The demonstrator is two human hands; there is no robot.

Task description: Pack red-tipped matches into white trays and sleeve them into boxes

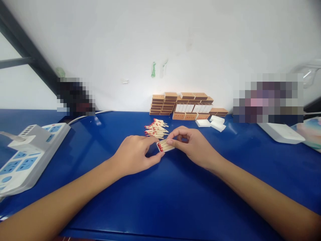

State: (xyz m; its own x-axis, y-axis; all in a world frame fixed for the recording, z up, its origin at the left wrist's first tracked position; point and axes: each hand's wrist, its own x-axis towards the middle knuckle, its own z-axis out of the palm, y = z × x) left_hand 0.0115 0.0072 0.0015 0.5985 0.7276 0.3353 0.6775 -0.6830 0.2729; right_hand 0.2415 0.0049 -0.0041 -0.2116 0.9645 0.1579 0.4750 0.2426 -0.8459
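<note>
Blue tabletop (175, 201) carries a small matchbox tray (165, 146) at its middle, long axis running left to right and tilted slightly, red match heads at its left end. It is packed with matches. Left hand (135, 155) pinches the tray's left end; right hand (193, 144) pinches its right end (fingers curled over). Just behind lies a loose match pile (156, 129), then stacked matchboxes (185, 105) against the wall.
</note>
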